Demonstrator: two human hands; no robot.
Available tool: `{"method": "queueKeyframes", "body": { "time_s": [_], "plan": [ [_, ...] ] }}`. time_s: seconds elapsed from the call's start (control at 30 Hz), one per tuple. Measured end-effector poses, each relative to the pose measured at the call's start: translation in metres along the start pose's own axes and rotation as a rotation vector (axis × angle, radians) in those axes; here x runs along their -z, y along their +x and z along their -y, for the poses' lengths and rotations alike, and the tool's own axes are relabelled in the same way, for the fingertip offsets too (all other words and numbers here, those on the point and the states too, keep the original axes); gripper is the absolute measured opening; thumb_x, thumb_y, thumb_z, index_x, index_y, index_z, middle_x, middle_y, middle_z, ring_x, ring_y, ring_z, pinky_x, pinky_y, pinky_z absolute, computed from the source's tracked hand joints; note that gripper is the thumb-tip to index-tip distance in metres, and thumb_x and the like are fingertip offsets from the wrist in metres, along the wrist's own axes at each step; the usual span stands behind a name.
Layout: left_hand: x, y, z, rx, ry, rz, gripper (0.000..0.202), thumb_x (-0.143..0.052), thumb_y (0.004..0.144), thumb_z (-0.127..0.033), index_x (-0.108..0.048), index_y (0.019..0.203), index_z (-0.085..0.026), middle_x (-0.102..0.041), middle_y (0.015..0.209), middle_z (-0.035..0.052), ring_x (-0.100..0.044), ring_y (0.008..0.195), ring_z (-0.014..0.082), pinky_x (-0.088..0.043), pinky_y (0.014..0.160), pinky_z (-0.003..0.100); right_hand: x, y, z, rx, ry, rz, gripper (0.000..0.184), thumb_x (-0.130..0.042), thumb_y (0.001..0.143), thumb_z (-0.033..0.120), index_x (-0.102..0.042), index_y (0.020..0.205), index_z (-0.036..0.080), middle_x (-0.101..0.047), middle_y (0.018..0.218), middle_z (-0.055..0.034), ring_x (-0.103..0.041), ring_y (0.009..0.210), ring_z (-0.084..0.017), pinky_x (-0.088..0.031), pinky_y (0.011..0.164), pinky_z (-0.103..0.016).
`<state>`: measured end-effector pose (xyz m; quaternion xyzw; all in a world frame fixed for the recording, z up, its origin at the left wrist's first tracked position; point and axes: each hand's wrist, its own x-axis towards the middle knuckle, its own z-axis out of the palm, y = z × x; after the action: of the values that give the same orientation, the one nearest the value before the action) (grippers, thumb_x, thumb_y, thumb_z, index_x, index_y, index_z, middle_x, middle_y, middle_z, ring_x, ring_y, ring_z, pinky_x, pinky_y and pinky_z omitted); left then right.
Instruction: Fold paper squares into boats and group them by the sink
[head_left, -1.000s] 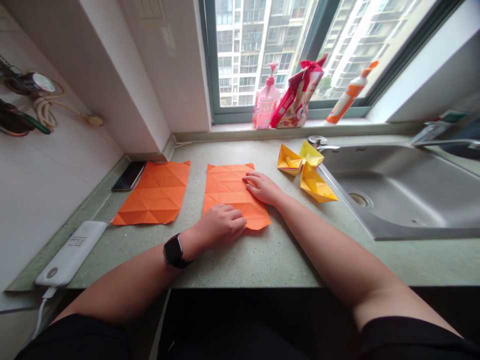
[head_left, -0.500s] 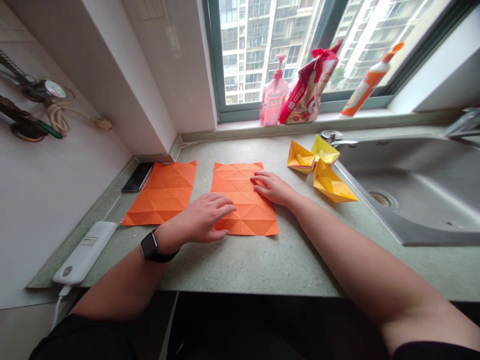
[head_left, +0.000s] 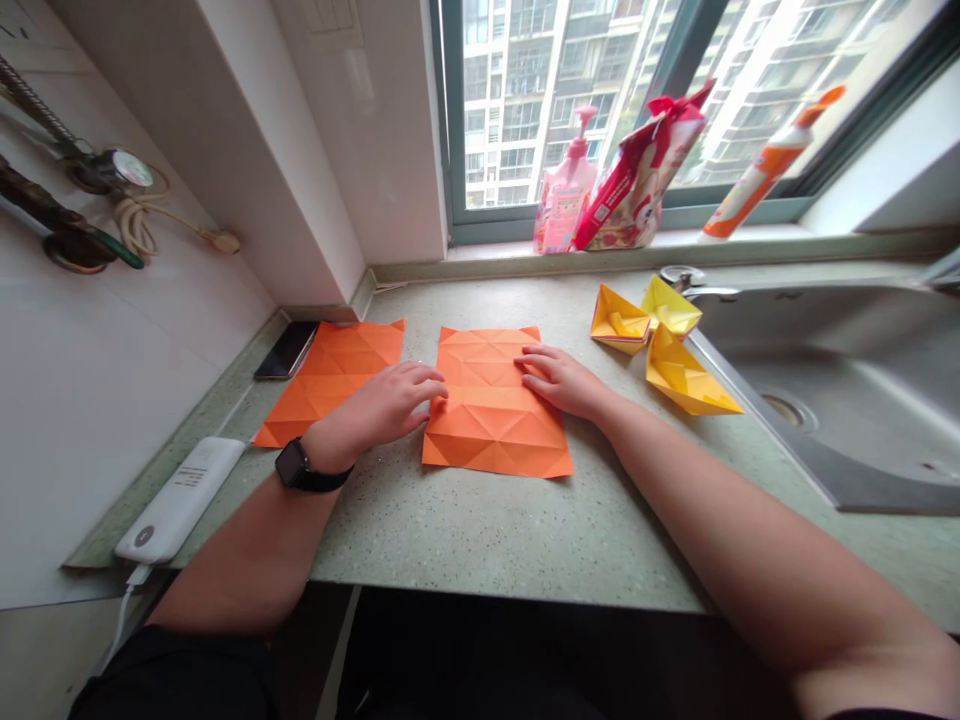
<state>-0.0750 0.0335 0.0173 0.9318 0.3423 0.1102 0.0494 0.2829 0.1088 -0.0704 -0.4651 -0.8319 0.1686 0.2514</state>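
A creased orange paper sheet (head_left: pixel 491 415) lies flat on the green countertop (head_left: pixel 525 520) in front of me. My right hand (head_left: pixel 559 378) rests flat on its right side, fingers stretched out. My left hand (head_left: pixel 386 405), with a black watch on the wrist, touches the sheet's left edge with loosely extended fingers. A second creased orange sheet (head_left: pixel 330 375) lies further left, partly under my left hand.
Three yellow folded paper boats (head_left: pixel 660 340) sit beside a steel sink (head_left: pixel 847 380) on the right. A phone (head_left: pixel 285 350) and a white power bank (head_left: pixel 180 500) lie at the left. A pink pump bottle (head_left: pixel 564 200), a red bag (head_left: pixel 637 175) and an orange bottle (head_left: pixel 765 170) stand on the windowsill.
My left hand has moved from the sheet's lower middle to its left edge and its fingers have uncurled. The right hand stays on the sheet. The camera view has shifted left.
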Motion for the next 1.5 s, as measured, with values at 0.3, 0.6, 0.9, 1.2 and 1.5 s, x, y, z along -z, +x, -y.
{"method": "queueKeyframes", "body": {
  "time_s": [0.3,0.6,0.9,1.2,1.5],
  "plan": [
    [0.013,0.000,-0.009,-0.082,-0.130,-0.084,0.032,-0.062,0.104,-0.020,-0.079,0.130,-0.026,-0.076,0.141,0.0091,-0.072,0.127,0.0259,-0.058,0.112,0.044,0.003,0.000,0.004,-0.001,0.009,0.001,0.032,-0.074,0.098,0.029,-0.083,0.128,0.026,-0.071,0.151,-0.0127,-0.065,0.142,-0.033,-0.047,0.127,-0.057],
    [0.009,-0.001,-0.005,-0.016,-0.083,-0.169,0.053,-0.052,0.092,-0.005,-0.082,0.129,-0.028,-0.082,0.131,0.0049,-0.077,0.119,0.0240,-0.062,0.107,0.041,0.031,-0.006,0.015,0.020,0.052,-0.066,0.044,-0.059,0.092,0.008,-0.084,0.121,0.030,-0.082,0.127,-0.0065,-0.077,0.117,-0.026,-0.061,0.107,-0.044],
    [0.017,-0.001,-0.006,0.228,-0.156,-0.316,0.038,-0.054,0.107,-0.040,-0.083,0.120,-0.020,-0.086,0.115,0.0096,-0.081,0.106,0.0278,-0.063,0.099,0.039,0.054,-0.017,0.028,0.097,0.193,0.172,0.055,-0.070,0.082,0.013,-0.081,0.133,0.031,-0.076,0.145,-0.0055,-0.068,0.138,-0.030,-0.051,0.124,-0.048],
    [0.019,0.002,-0.011,0.208,-0.272,-0.376,0.048,-0.053,0.111,-0.057,-0.080,0.096,-0.019,-0.082,0.097,0.0087,-0.076,0.091,0.0228,-0.059,0.085,0.034,0.058,-0.011,0.039,-0.109,0.657,0.091,0.055,-0.087,0.080,0.070,-0.087,0.102,0.020,-0.085,0.103,-0.0115,-0.081,0.101,-0.031,-0.065,0.094,-0.046],
    [-0.004,0.008,-0.003,0.431,-0.170,-0.405,0.026,-0.062,0.106,-0.043,-0.070,0.099,-0.020,-0.075,0.098,0.0075,-0.072,0.093,0.0256,-0.060,0.089,0.040,0.050,-0.009,0.037,-0.138,0.828,0.145,0.056,-0.088,0.085,0.048,-0.075,0.135,0.025,-0.083,0.125,-0.0115,-0.080,0.113,-0.031,-0.066,0.103,-0.051]
  ]
}}
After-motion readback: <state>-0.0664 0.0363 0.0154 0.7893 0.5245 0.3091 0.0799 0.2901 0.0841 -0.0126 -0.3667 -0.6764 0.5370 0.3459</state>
